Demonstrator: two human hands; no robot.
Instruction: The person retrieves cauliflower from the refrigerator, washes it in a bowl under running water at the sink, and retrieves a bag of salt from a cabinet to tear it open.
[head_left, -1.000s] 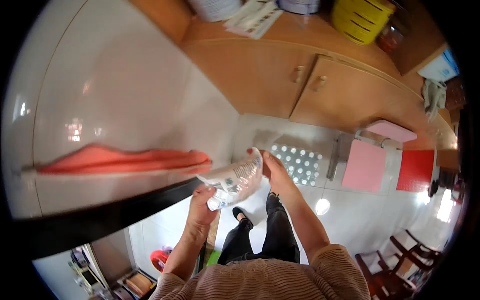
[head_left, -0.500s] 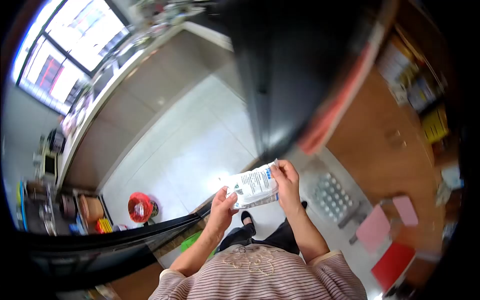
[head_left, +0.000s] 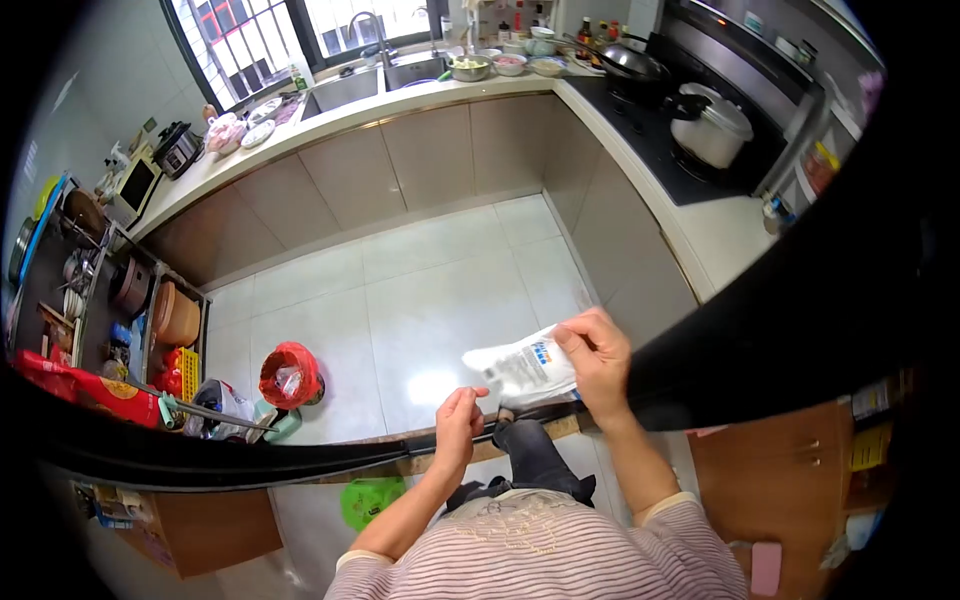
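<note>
A white plastic packet (head_left: pixel 522 366) with blue print hangs out in front of me, slightly blurred. My right hand (head_left: pixel 598 368) grips its right end, thumb on top. Just left of the packet's lower edge is my left hand (head_left: pixel 458 425), a small gap away. Its fingers are curled and pressed together; whether anything small is between them I cannot make out. Below both hands, one of my legs (head_left: pixel 530 455) is at the dark door track (head_left: pixel 420 440).
A red-lined bin (head_left: pixel 288 378) stands on the tiled floor. The counter (head_left: pixel 660 215) carries a pressure cooker (head_left: pixel 712 125), a wok (head_left: pixel 632 62), a sink (head_left: pixel 345 92) and several bowls. Shelves (head_left: pixel 130 300) line the left. A dark door frame (head_left: pixel 760 330) runs at right.
My view has swung to the right and up, showing the stove and sink. My left hand has come off the packet, which stays in my right hand.
</note>
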